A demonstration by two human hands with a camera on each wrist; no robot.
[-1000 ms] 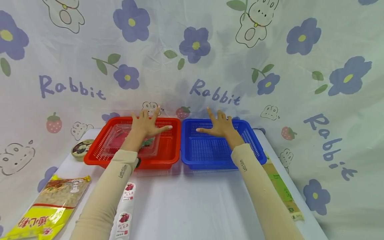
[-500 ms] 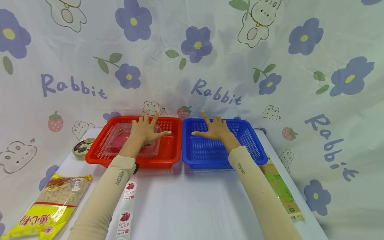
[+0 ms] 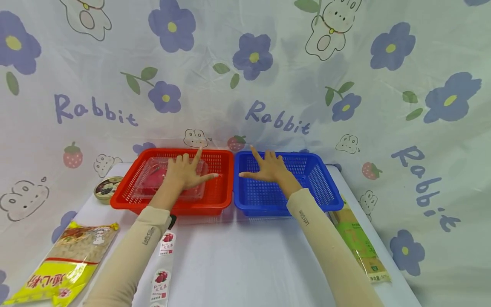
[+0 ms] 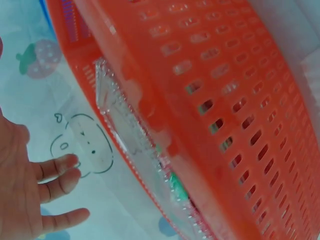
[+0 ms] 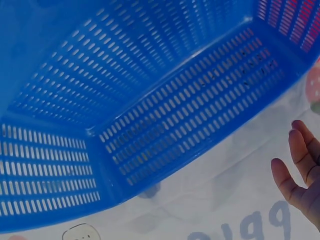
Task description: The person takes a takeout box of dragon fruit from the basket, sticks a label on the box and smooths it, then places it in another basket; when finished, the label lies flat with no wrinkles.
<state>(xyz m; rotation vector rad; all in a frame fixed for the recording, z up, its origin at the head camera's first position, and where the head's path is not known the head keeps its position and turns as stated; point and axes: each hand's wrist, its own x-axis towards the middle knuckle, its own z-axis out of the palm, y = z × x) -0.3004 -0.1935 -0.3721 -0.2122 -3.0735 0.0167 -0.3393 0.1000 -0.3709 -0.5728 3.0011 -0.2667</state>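
Observation:
My left hand (image 3: 188, 170) hovers with fingers spread over the red basket (image 3: 130, 200), above a clear plastic clamshell box (image 3: 153, 181) with red contents inside it. In the left wrist view the hand (image 4: 30, 195) is flat and holds nothing, and the clear box (image 4: 135, 150) shows behind the red basket wall (image 4: 240, 90). My right hand (image 3: 266, 168) is spread flat over the blue basket (image 3: 326, 198), which holds nothing. The right wrist view shows straight fingers (image 5: 300, 160) beside the blue mesh (image 5: 165, 115).
A yellow snack bag (image 3: 63, 264) lies front left, a round tin (image 3: 105, 188) left of the red basket. A strip of white packets with red fruit labels (image 3: 163, 264) lies under my left forearm. A green-and-tan packet (image 3: 358, 245) lies along the table's right edge. A flower-print cloth hangs behind.
Both hands have drifted slightly towards the left and nearer to me, still spread flat over their baskets. Nothing was picked up.

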